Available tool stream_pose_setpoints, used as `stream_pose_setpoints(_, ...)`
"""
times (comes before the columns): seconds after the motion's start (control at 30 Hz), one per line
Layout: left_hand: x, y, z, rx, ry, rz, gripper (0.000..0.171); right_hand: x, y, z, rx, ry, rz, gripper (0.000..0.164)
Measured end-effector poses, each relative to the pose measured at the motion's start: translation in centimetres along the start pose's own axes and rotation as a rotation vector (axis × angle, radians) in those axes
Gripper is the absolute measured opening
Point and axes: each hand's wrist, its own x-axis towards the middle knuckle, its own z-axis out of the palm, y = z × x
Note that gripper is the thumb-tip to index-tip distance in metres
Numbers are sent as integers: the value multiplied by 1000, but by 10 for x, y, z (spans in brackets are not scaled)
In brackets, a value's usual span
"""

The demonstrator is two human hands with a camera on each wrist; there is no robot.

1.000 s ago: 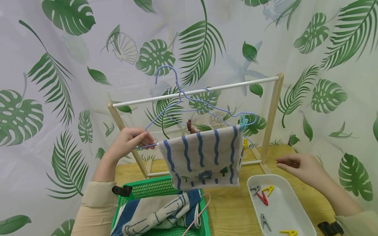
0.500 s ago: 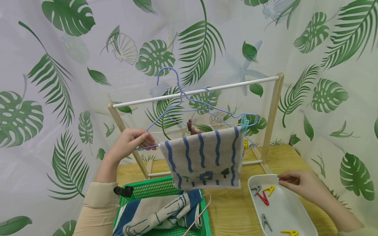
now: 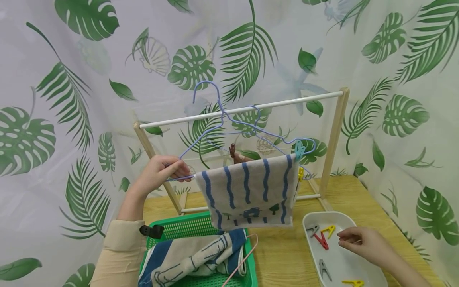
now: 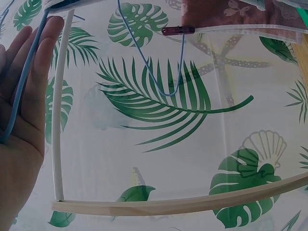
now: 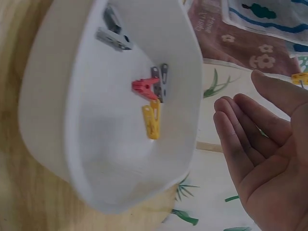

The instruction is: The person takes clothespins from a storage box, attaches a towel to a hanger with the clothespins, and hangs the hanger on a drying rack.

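Note:
My left hand (image 3: 159, 173) grips the left corner of a blue wire clothes hanger (image 3: 195, 142), its wire crossing the palm in the left wrist view. A small white towel (image 3: 238, 187) with wavy blue stripes is draped over the hanger's lower bar. At its upper right corner sits a teal clothespin (image 3: 299, 148). My right hand (image 3: 365, 244) holds nothing, fingers loosely bent, over the right side of a white tray (image 3: 306, 233). In that tray lie a red clothespin (image 3: 321, 241), a yellow clothespin (image 3: 328, 230) and several others, grey and yellow.
Behind the towel, a brown cloth (image 4: 226, 14) hangs on another blue hanger with a brown clothespin (image 3: 232, 150). The rack's white rail (image 3: 287, 103) runs across the back. A green basket (image 3: 179, 227) at front left holds a striped towel (image 3: 193, 255) and a pink hanger (image 3: 241, 265).
My right hand has come down and a little left, from beside the tray to over its right side. The left hand keeps its hold on the hanger, nearly still.

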Motion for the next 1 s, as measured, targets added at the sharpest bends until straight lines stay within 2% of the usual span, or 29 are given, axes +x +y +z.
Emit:
stream_pose_setpoints(0.13,0,1,0,2,-2,-8,31,-2,7,9,46,-43,-11,28)
stream_pose_setpoints(0.37,-1,-1,1,-7,-12,3,33,0,17,30,54,-88,44,33)
stream_pose_setpoints(0.57,-1,0,2,-17,-14,0,32,-2,29,45,149,-184,-1,32)
stream_pose_setpoints(0.67,-2,0,2,-21,-18,-9,32,-3,33,51,176,-207,3,30)
stream_pose_setpoints(0.77,-3,1,3,-25,-18,-18,32,-4,33,57,151,-212,49,28)
stream_pose_setpoints(1.0,-4,3,4,-33,-15,-2,32,-5,30,71,72,-254,221,25)
